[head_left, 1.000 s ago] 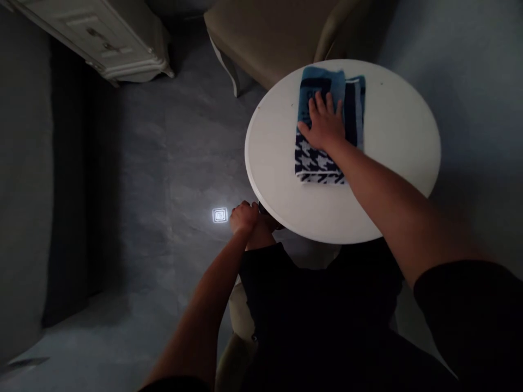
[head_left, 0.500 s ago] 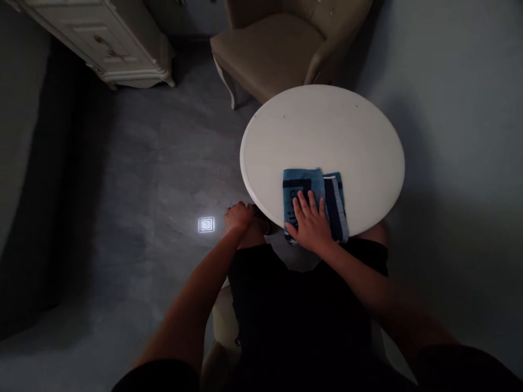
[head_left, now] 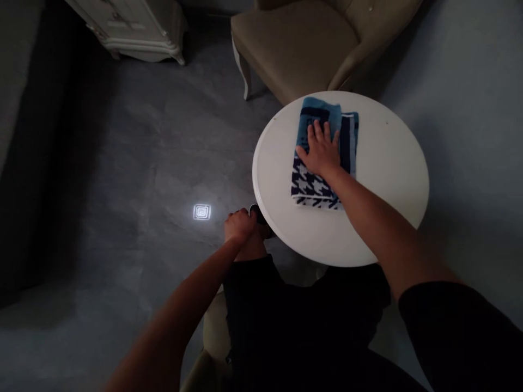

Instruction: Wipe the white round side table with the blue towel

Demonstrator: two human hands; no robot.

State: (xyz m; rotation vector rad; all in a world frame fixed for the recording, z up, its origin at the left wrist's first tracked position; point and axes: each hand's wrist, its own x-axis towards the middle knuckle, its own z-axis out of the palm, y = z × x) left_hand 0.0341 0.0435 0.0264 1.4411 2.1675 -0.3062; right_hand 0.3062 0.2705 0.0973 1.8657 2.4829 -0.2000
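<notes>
A folded towel (head_left: 314, 179) in blue, navy and white lies on the round white table (head_left: 386, 179), its front part patterned in houndstooth. On top of it rests my right hand (head_left: 322, 149), palm down with the fingers spread, hiding part of the cloth. The hand presses flat and grasps nothing. My left hand (head_left: 239, 224) lies over my left knee, left of the table edge, with its fingers draped and slightly bent. No object shows in it.
Beyond the table stands a beige armchair (head_left: 298, 46). A pale carved cabinet (head_left: 137, 32) is at the upper left. On the grey floor (head_left: 163, 163) a bright square light mark (head_left: 201, 212) shows. A dark shoe (head_left: 261, 218) sits below the table's left edge.
My right hand and the towel have moved away from me across the table, and the towel's houndstooth part now shows. My left hand stays on the knee. The view has shifted slightly.
</notes>
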